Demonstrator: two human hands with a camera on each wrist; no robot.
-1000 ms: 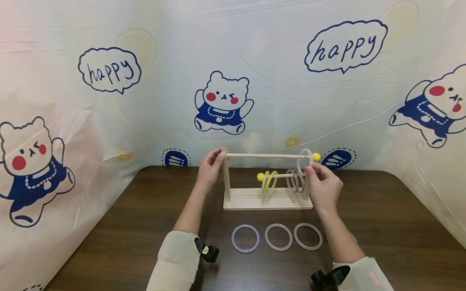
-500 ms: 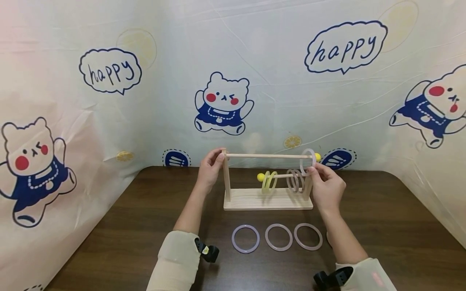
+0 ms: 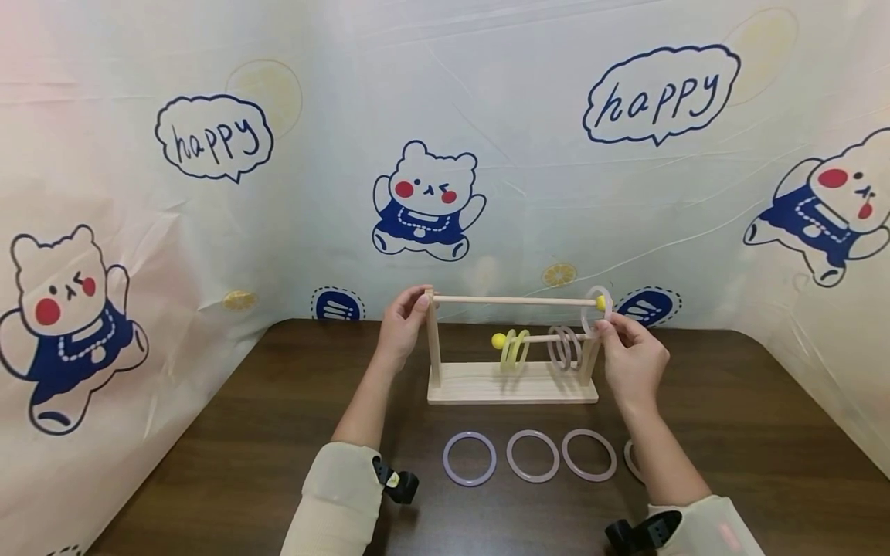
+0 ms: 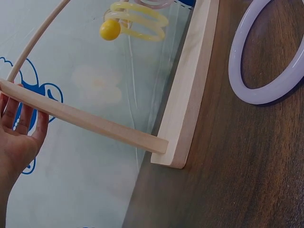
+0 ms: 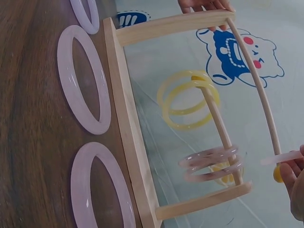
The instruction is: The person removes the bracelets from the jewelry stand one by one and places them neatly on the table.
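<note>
A wooden rack (image 3: 511, 384) stands on the table with two rods, each ending in a yellow ball. My left hand (image 3: 403, 328) holds the top of its left post (image 4: 85, 118), fingers behind the wood. In my right hand (image 3: 636, 363), thumb and fingers pinch the lower edge of a pale lilac ring (image 5: 280, 157), which is level with the yellow ball (image 3: 601, 303) at the upper rod's right end. On the lower rod (image 5: 216, 114) hang yellow rings (image 5: 187, 126) near its ball and greyish-pink rings (image 5: 209, 175) near the right post.
In front of the rack lie a violet ring (image 3: 446, 459), a pale pink ring (image 3: 510, 455) and another pale pink ring (image 3: 614, 459). One more ring (image 3: 629, 461) is partly hidden by my right forearm. A printed cloth (image 3: 528, 216) hangs behind the table (image 3: 278, 479).
My right hand has moved right, sliding the lilac ring along the upper rod to the yellow ball at its end. The left hand stays on the post.
</note>
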